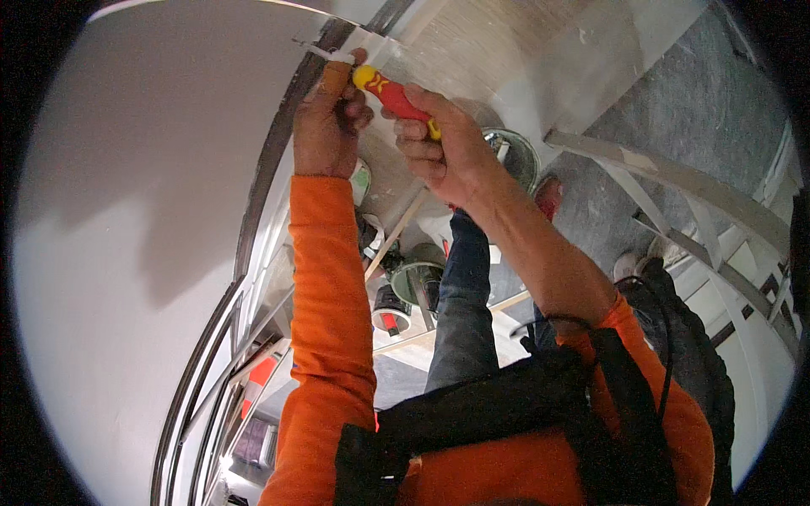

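My left hand [331, 114] is raised beside the white wall, its fingers curled round a small white piece [341, 57]. A thin pale strand [314, 49] runs from that piece toward the dark strip [274, 160] along the wall; its exact kind is too blurred to tell. In my right hand [447, 143] is a screwdriver [395, 97] with a red and yellow handle. Its rounded yellow end points up and left, close to my left fingers. I cannot see a shaft.
Below stand several buckets, one [527, 152] near my right wrist and a green-rimmed one [396, 282] lower down. A wooden frame like a ladder [666, 169] stands at the right. Another person's dark-trousered legs [688, 346] show near it.
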### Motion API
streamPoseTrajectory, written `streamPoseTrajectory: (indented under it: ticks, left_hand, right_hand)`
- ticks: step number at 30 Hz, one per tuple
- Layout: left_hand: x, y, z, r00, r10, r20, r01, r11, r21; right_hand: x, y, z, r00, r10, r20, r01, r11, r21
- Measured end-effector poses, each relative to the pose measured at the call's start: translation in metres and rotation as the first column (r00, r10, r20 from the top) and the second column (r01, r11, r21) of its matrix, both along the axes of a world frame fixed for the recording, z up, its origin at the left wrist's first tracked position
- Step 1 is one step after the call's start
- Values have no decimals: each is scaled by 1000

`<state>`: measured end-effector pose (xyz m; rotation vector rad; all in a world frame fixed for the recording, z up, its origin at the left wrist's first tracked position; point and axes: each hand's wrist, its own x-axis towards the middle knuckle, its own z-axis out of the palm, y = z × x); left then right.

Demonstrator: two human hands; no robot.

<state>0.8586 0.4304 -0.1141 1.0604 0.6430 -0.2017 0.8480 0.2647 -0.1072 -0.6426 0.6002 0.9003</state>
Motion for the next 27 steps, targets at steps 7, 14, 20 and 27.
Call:
streamPoseTrajectory:
  ticks: [7,14,20,27]
  left_hand:
    - [8,-11,-11,993,115,-3,-115,993,13]
    - [11,0,-3,998,61,-1,-60,982,179]
    - [4,-8,5,987,151,-47,-147,987,72]
    - [11,-11,-7,985,170,-4,-167,974,150]
  right_hand:
    - [-6,4,-37,477,432,765,471,610,-638]
    - [1,-1,-41,723,145,676,223,877,-426]
    - [-15,18,-33,702,397,592,158,723,-672]
    - [-6,8,-45,194,659,727,613,497,-614]
